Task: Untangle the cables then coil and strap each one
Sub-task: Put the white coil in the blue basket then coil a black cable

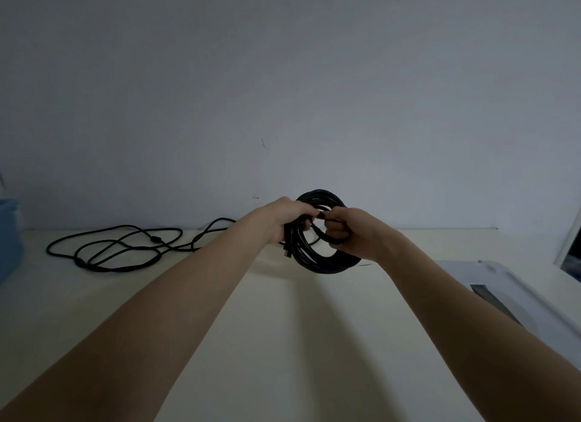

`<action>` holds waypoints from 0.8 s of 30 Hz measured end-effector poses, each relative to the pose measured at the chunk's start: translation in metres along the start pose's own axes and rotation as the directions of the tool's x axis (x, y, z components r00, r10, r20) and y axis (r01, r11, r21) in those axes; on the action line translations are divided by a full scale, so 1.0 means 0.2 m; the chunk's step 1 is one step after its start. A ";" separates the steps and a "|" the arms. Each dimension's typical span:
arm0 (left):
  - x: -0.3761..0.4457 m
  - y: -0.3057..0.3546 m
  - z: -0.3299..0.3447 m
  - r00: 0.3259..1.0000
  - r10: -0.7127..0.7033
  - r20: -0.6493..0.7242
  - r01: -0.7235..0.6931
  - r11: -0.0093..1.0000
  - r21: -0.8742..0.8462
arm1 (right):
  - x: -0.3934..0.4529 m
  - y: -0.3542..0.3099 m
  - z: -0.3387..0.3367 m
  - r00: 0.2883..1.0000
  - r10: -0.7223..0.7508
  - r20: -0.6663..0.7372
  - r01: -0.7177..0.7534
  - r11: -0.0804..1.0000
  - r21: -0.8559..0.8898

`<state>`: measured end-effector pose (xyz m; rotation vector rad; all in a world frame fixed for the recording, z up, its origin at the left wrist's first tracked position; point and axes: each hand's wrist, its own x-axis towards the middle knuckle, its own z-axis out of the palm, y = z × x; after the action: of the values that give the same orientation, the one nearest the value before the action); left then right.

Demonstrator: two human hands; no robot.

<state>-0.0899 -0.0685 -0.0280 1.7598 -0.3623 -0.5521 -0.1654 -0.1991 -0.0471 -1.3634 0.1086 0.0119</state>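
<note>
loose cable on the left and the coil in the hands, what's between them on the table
Head view: only bare table and the left forearm separate the loose cable from the coil.

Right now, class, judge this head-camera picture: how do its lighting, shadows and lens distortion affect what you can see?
Head view: dim, bluish light; the black coiled cable held by the left hand and right hand loses strand detail. Soft forearm shadows fall on the pale table. Wide-angle stretch enlarges the forearms; the loose cable stays readable.

left hand: curled, gripping | right hand: curled, gripping | arms outstretched
</note>
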 end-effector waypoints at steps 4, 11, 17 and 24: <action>0.01 -0.01 -0.02 0.999 0.000 -0.047 0.000 1.000 0.001 | -0.01 0.00 0.00 0.999 -0.010 0.050 0.015 0.994 -0.110; 0.05 -0.06 -0.11 0.995 0.020 -0.098 0.017 0.933 0.360 | -0.02 -0.04 -0.02 0.960 -0.245 -0.138 0.270 0.939 0.212; -0.02 -0.04 -0.11 0.999 -0.023 0.024 0.009 0.874 0.486 | -0.01 -0.11 -0.01 0.926 -0.296 -0.235 0.353 0.899 0.259; -0.06 -0.01 -0.08 0.987 -0.066 0.144 -0.019 0.852 0.524 | -0.04 -0.11 -0.02 0.896 -0.266 -0.355 0.255 0.964 -0.081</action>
<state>-0.0912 -0.0485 -0.0250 2.2558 -0.6512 -0.6528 -0.1710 -0.2064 -0.0257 -1.3914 0.2362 -0.4694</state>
